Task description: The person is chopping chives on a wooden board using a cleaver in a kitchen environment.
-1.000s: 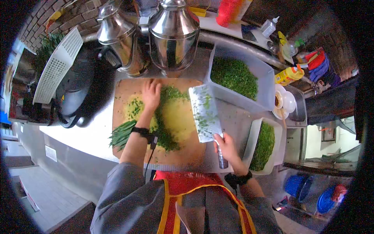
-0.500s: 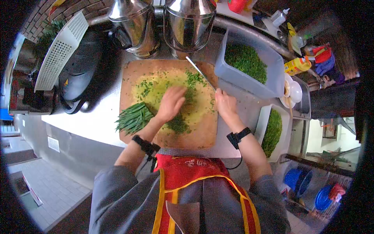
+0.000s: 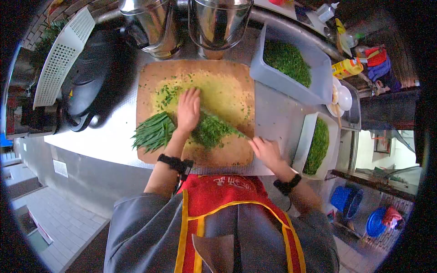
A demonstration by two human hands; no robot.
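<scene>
My right hand (image 3: 267,152) grips a knife (image 3: 237,132) at the right edge of the wooden cutting board (image 3: 227,68). Its blade slants away to the left, along the far side of a pile of chopped chives (image 3: 210,132). My left hand (image 3: 188,110) rests over the board at the pile's left, fingers stretched forward and holding nothing that I can see. A bunch of uncut chives (image 3: 154,131) lies at the board's left, beside my left wrist. Loose green bits (image 3: 167,95) are scattered beyond it.
A large plastic bin (image 3: 291,93) of chopped greens stands behind right, and a smaller white tub (image 3: 300,152) of greens at right. Two steel containers (image 3: 218,27) stand behind the board. A black lidded pot (image 3: 84,95) and white perforated basket (image 3: 61,63) are at left.
The knife has come nearer to me, from the board's far right to the chopped pile. My left hand has shifted left and slightly away. The chopped chives look more gathered.
</scene>
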